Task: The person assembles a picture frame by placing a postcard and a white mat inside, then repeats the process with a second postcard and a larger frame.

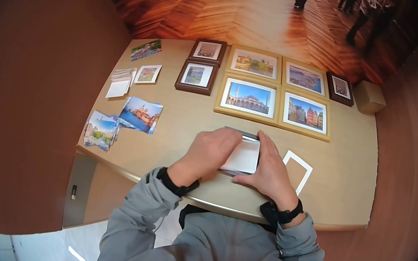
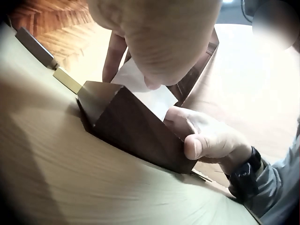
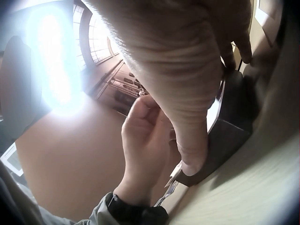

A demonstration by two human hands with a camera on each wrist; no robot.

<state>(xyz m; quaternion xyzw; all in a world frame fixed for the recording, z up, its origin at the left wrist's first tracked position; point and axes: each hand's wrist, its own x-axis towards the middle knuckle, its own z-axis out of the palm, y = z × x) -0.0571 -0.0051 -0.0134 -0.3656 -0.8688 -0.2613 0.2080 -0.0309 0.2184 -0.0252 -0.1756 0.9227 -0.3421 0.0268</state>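
Observation:
Between my hands, near the table's front edge, is a dark brown picture frame (image 2: 136, 133). Inside it lies a plain white sheet (image 1: 245, 158), facing up. My right hand (image 1: 272, 171) grips the frame from the right, thumb along the near side and fingers toward the far side. Curled fingers of my left hand (image 1: 210, 151) lie over the frame's left part. In the left wrist view one fingertip comes down at the white sheet; I cannot tell whether the fingers pinch it. A white mat border (image 1: 304, 182) lies just right of my right hand.
Along the back stand gold-framed pictures (image 1: 248, 97), small dark-framed pictures (image 1: 196, 75), another dark frame (image 1: 340, 89) and a tan box (image 1: 369, 98). To the left lie loose photo prints (image 1: 140, 114), a second photo pile (image 1: 101, 130) and a stack of white cards (image 1: 119, 86).

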